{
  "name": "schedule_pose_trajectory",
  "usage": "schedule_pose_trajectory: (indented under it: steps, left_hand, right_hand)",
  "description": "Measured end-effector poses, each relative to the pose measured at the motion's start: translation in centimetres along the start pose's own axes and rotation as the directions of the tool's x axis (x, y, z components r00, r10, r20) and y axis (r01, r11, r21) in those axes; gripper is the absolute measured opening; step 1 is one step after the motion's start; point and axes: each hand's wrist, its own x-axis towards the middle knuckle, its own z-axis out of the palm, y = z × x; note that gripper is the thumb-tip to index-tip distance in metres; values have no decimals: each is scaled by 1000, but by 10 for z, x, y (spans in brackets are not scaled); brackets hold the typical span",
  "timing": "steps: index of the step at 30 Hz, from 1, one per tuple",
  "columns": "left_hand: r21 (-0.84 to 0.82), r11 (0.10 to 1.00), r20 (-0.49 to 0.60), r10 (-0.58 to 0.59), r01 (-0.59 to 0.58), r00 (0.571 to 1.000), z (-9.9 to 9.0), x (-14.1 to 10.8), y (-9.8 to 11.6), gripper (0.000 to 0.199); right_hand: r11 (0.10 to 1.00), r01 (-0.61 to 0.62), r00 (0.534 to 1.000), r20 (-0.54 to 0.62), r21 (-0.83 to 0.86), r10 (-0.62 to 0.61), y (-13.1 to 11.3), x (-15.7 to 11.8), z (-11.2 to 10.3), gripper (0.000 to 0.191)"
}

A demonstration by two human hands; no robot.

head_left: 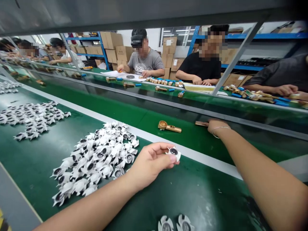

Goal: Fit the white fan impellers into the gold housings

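Observation:
Between the thumb and fingers of my left hand (154, 160) is a small white fan blade (177, 155) with a dark round hub, held just above the near bench's edge. My right hand (216, 125) reaches over the green belt, its fingers closed around one end of a gold-coloured fan body (201, 123); much of that part is hidden by the hand. To its left, a gold handheld fan shell (171, 128) with a round head and straight handle lies on the belt. A heap of white fan blades (101, 157) spreads left of my left hand.
More fan blades (31, 118) lie farther left, and two blades (166, 223) sit at the bottom edge. A white strip (192, 153) borders the belt (134, 116). Opposite, several people work beside gold and blue parts. A metal shelf (144, 12) overhangs the bench.

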Motion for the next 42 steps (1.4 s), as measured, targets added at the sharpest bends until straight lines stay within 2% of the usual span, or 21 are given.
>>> schedule_pose_trajectory:
  steps: [3,6,8,10,12,14,17,20,25,28,32,35,37,40,42]
  left_hand:
    - [10,998,-21,59,-58,998,-3,1,7,33]
    - [73,990,-21,120,-118,993,-5,0,10,32]
    - [143,977,-4,160,-158,987,-5,-3,12,34]
    - [202,961,28,187,-188,982,-3,-7,13,40]
    - [277,935,60,214,-223,975,-2,-11,14,43]
    - [389,879,93,259,-275,961,-2,-15,15,42]
    - [558,725,170,376,-403,911,-2,-19,17,36]
    - [626,579,252,483,-522,838,-3,-22,20,33]
    - [631,499,302,547,-594,781,-4,-23,23,35]
    - [653,424,338,577,-627,743,-6,-22,23,34]
    - [653,390,368,585,-649,722,-7,-22,25,32]
    - [638,410,365,585,-652,725,-8,-22,26,31]
    - [628,485,319,551,-608,771,-8,-22,24,29]
    - [504,737,217,396,-449,892,-6,-23,20,30]
    - [335,900,171,234,-279,957,-4,-25,17,43]
  right_hand:
    - [998,-50,993,103,-39,54,-10,-17,-7,32]
    - [999,37,991,126,31,-41,-30,-63,-19,51]
    - [981,123,983,121,149,-141,-48,-103,-28,65]
    - [911,170,973,81,376,-216,-69,-139,-36,70]
    - [835,198,969,23,514,-244,-88,-166,-40,65]
    - [826,239,964,-20,510,-266,-103,-182,-42,55]
    - [822,323,943,-82,468,-323,-117,-190,-43,44]
    - [806,360,931,-129,469,-341,-121,-190,-44,45]
    - [810,299,948,-62,504,-311,-119,-186,-45,58]
    - [788,275,952,-40,551,-304,-118,-185,-43,60]
    - [799,305,941,-37,519,-335,-115,-185,-40,58]
    - [813,411,906,-86,412,-414,-113,-186,-39,54]
    - [808,505,863,-145,305,-485,-114,-187,-40,51]
    - [776,613,787,-200,146,-584,-118,-191,-44,50]
    - [744,663,744,-182,83,-643,-121,-195,-46,50]
